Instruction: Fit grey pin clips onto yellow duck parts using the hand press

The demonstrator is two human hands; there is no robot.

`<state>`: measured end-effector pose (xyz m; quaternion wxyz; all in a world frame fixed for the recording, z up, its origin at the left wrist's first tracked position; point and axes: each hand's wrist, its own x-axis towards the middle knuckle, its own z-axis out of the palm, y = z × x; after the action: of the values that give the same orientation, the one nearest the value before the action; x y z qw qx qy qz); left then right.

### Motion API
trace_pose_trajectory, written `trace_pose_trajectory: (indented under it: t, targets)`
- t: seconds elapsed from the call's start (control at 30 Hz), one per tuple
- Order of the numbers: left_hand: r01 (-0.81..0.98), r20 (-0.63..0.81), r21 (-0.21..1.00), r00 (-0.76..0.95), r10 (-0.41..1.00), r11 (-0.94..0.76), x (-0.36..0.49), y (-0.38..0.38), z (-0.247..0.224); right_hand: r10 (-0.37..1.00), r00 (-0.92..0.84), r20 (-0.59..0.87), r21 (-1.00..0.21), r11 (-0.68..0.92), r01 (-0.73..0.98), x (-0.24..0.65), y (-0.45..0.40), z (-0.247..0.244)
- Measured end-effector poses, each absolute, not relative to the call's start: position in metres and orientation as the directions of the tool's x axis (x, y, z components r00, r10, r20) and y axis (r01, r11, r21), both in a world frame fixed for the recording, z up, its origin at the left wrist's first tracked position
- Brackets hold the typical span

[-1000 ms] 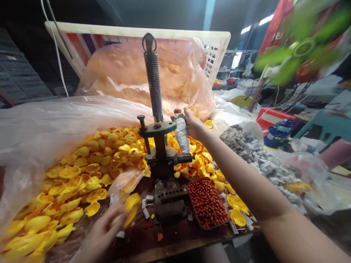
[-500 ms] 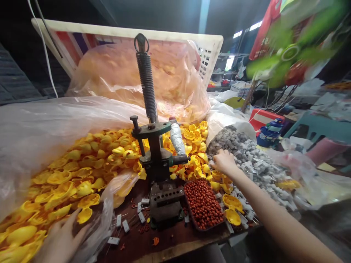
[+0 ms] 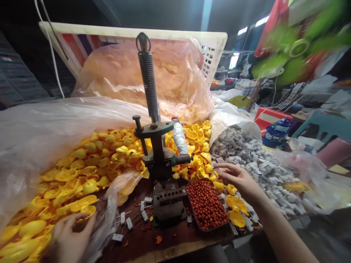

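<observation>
My left hand [image 3: 72,233] is at the lower left, with its thumb and fingers closed on the edge of a yellow plastic shell [image 3: 85,202]. More yellow shells [image 3: 74,171] are heaped around it. My right hand [image 3: 237,179] is above the right side of the table, its fingertips pinching a small whitish block [image 3: 216,168], partly hidden. Beside that hand is a pile of grey-white blocks with thin metal pins [image 3: 255,164]. A tray of small red-brown beads [image 3: 206,204] lies just below its fingers. Between my hands stands a hand press [image 3: 157,157] with a spring on top.
Loose white blocks [image 3: 129,223] and small orange bits lie on the brown tabletop [image 3: 142,244]. Clear plastic sheeting [image 3: 68,113] covers the left heap. Behind stands a white crate [image 3: 131,31] with a filled bag. A green fan [image 3: 298,47] spins at the upper right.
My right hand has drawn back from the grey-white pile toward me, a small block now at its fingertips. My left fingers have closed on the yellow shell. The view has shifted slightly.
</observation>
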<state>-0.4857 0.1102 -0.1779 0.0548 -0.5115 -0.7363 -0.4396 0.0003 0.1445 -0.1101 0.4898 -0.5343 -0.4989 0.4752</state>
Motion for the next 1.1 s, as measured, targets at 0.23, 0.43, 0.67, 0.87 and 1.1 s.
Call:
trace_pose_trajectory:
  t: [0.23, 0.43, 0.67, 0.87, 1.1]
  targets:
    - [0.76, 0.589, 0.584, -0.158, 0.792, -0.283, -0.378, 0.087, -0.177, 0.961, -0.257, -0.102, -0.991, -0.12, -0.054, -0.104, 0.106, -0.122]
    - [0.582, 0.464, 0.709, 0.041, 0.885, -0.398, -0.336, 0.075, -0.169, 0.963, -0.155, 0.222, -0.961, 0.243, 0.133, -0.154, 0.106, -0.133]
    - [0.389, 0.348, 0.842, 0.138, 0.927, -0.374, -0.333, 0.07, -0.157, 0.945, -0.254, 0.205, -0.867, 0.296, 0.401, -0.16, 0.102, -0.143]
    - [0.305, 0.249, 0.887, 0.319, 0.915, -0.348, -0.336, 0.069, -0.144, 0.96, -0.278, -0.021, -0.855, 0.127, 0.503, -0.163, 0.099, -0.14]
    - [0.057, 0.086, 0.99, 0.491, 0.867, -0.13, -0.343, 0.074, -0.121, 0.895, -0.428, -0.124, -0.967, -0.012, 0.256, -0.16, 0.098, -0.13]
